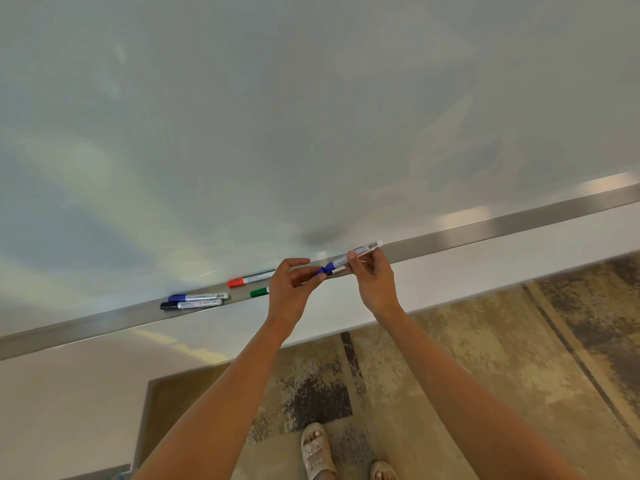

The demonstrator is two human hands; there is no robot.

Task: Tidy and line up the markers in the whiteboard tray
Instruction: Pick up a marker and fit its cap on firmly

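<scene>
Tray (519, 220): blue, black, red, green markers. Both hands (372, 278) grip blue marker (349, 258) w/ another below.

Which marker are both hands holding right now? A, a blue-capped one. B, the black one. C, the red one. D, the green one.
A: the left hand pinches the blue cap and the right hand grips the barrel of the blue marker, held above the tray.
</scene>
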